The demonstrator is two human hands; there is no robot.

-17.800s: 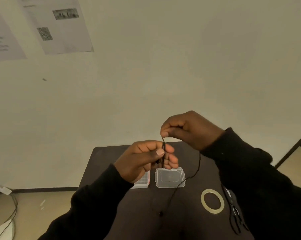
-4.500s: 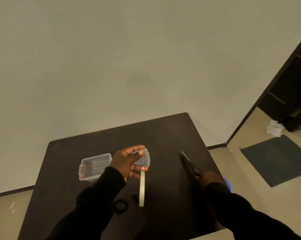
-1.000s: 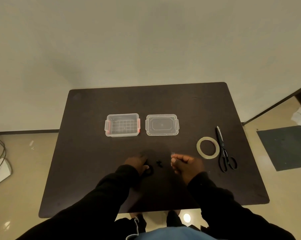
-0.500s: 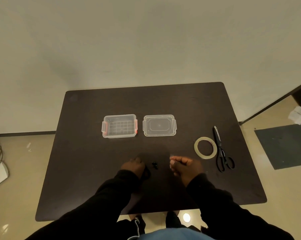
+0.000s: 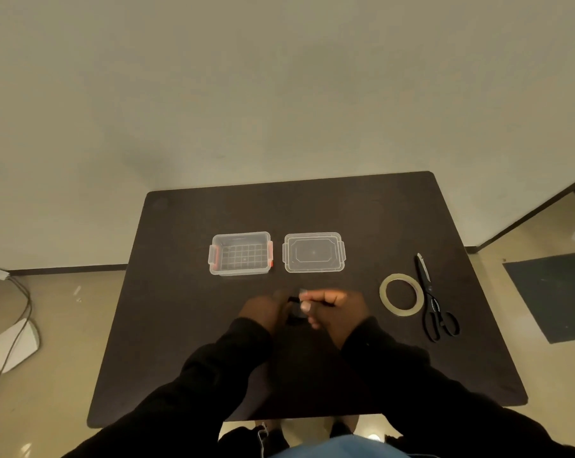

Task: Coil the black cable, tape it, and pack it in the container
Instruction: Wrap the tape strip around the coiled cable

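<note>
The coiled black cable sits between my two hands over the dark table, mostly hidden by fingers. My left hand grips its left side. My right hand pinches it from the right, and a small clear piece of tape seems to stick up at the fingertips; motion blur hides the details. The clear container with red latches stands open and holds nothing, behind my left hand. Its clear lid lies flat to the right of it.
A roll of clear tape lies right of my right hand, with black scissors just beyond it near the table's right edge. A white device with cables is on the floor at left. A dark mat lies on the floor at right.
My hands have closed in from apart to meet on the coil. The right hand moved left and now touches the cable that the left hand held.
</note>
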